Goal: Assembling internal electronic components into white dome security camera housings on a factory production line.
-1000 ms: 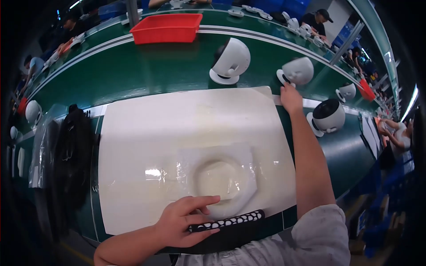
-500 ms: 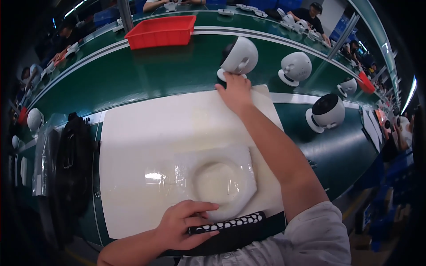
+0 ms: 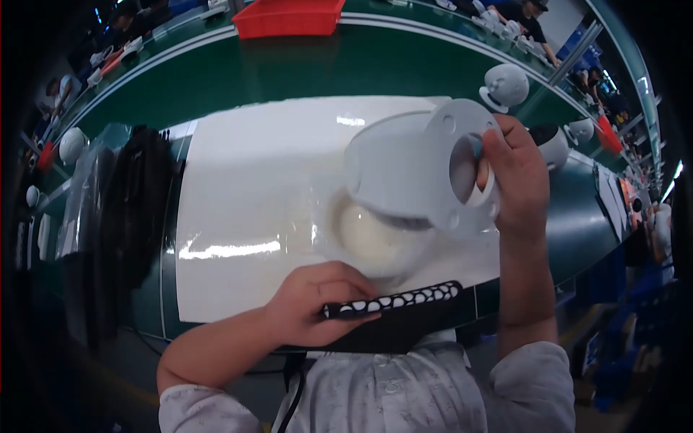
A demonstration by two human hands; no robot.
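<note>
My right hand (image 3: 525, 177) is closed on the base of a white rounded device (image 3: 393, 162), lifted and tilted above the work board. The base's underside, with its large round opening and small round pads, faces me. Beneath the device, partly covered by it, lies a plastic-wrapped foam ring (image 3: 343, 263). At the near edge of the board, my left hand (image 3: 317, 303) is closed on the end of a flat dark object with a black-and-white patterned strip (image 3: 393, 300) along its edge. I cannot make out what kind of object that is.
The white board (image 3: 245, 173) covers much of the green bench. Beyond it stand more white devices (image 3: 505, 85) and a red bin (image 3: 289, 18). Black bags (image 3: 137, 195) and clear plastic (image 3: 83, 209) hang at the left. Other people work at the far benches.
My right hand has lifted the white device from the green surface beyond the board and brought it closer, turning its underside into view. My left hand keeps its hold. The view has shifted.
</note>
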